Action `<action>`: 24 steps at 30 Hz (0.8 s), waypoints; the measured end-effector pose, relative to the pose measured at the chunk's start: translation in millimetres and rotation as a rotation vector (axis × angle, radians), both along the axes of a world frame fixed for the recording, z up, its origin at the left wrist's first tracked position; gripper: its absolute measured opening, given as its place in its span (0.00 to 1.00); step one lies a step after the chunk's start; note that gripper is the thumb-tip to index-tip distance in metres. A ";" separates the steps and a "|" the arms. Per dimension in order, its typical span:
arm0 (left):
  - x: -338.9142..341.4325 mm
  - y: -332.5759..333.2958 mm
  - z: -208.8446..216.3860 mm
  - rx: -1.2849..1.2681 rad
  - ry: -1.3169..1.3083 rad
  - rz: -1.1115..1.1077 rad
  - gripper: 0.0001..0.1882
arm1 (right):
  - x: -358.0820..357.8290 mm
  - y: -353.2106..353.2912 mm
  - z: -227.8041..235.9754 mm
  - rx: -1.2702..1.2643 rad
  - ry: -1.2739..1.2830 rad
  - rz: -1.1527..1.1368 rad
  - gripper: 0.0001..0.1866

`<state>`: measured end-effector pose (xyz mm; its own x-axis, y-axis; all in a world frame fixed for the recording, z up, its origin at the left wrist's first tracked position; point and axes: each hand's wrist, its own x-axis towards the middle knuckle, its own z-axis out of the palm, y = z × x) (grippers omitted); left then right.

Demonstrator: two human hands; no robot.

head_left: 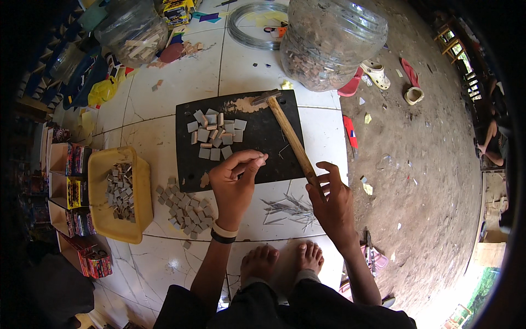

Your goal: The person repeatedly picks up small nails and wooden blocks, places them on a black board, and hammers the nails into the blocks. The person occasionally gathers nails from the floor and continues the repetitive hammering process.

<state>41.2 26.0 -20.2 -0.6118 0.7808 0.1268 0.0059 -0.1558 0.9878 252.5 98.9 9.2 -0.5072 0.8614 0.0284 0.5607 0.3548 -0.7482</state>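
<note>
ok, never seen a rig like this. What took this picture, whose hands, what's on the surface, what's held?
No machine here: these are a person's bare hands. The one picture comes from a fisheye camera worn on the head, looking down, so edges bend near the rim and picture-left is the person's left.

The right hand holds a wooden-handled hammer. The left hand's fingertips are pinched together; anything between them is too small to tell.

On the white tiled surface lie a black mat bearing small grey squares, a loose pile of similar pieces, a yellow tub and thin metal pieces.
</note>
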 end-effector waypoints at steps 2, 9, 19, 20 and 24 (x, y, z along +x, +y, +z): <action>-0.3 -0.3 -0.3 0.003 0.014 0.000 0.05 | -0.1 0.0 -0.7 -0.023 0.008 -0.002 0.24; 0.5 0.0 -1.6 0.025 0.000 0.000 0.06 | -2.7 -2.8 -1.1 0.033 0.012 0.004 0.24; 1.2 0.2 -5.9 0.042 -0.011 -0.020 0.06 | 23.4 -10.9 46.9 -0.201 0.041 0.074 0.29; 1.9 0.1 -6.6 0.041 0.014 -0.012 0.05 | 33.5 -14.9 56.1 -0.201 0.068 0.111 0.29; 4.7 0.4 -8.6 0.052 0.067 0.016 0.05 | 62.6 -39.1 78.6 -0.086 0.067 0.229 0.31</action>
<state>45.9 26.4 -28.8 -0.6127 0.7625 0.2079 0.0749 -0.2058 0.9757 315.1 59.8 87.8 -0.6888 0.7249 0.0006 0.4209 0.4006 -0.8139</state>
